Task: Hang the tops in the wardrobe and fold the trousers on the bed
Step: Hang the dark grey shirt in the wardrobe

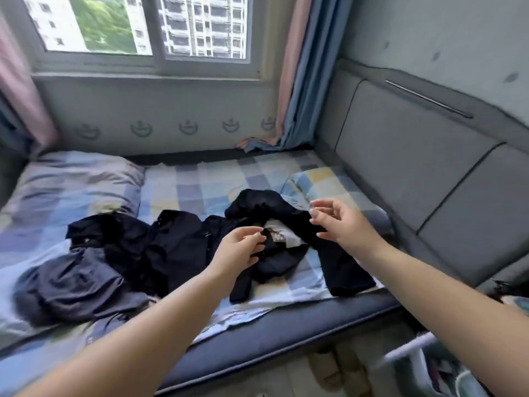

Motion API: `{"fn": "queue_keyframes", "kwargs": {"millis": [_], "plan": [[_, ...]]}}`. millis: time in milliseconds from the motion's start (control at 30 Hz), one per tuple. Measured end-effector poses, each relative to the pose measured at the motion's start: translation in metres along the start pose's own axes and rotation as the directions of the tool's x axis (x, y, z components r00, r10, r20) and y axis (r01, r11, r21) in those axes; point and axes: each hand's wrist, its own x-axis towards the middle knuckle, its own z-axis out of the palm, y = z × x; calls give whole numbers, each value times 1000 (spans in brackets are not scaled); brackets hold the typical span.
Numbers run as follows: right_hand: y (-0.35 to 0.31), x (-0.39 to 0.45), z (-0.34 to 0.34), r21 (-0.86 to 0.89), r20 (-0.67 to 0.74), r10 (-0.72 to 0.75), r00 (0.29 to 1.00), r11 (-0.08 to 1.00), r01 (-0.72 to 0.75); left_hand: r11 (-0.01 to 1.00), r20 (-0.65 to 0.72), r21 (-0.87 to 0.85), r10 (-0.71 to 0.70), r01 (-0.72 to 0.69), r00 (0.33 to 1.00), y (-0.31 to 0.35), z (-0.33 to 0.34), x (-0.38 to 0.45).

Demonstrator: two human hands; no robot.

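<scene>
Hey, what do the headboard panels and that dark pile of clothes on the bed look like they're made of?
Headboard panels: grey woven upholstery, matte, with piped seams, likely padded. Dark clothes: soft matte fabric, probably cotton or a blend; it creases and slumps. Exact fibre unclear.

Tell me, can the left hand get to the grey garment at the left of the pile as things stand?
Probably yes. The left hand hovers with loosely curled fingers over the black clothes, holding nothing. The grey garment lies uncovered on the bed beside that arm, and nothing stands between them.
</scene>
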Motion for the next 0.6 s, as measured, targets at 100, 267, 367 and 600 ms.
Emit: {"fn": "queue_keyframes", "kwargs": {"millis": [100, 267, 367, 600], "plan": [[22, 49, 32, 36, 96, 38, 995, 998, -42, 998, -126, 8, -62, 64, 990, -16, -34, 33], [68, 116, 80, 41, 220, 164, 962, 983, -177, 981, -302, -44, -192, 187, 934, -46, -83, 71], [93, 147, 114, 2, 309, 243, 920, 967, -256, 966, -404, -118, -257, 228, 878, -60, -111, 88], [122, 188, 200, -108, 432, 351, 831, 935, -338, 929, -546, -261, -367, 264, 753, -92, -192, 102]]}}
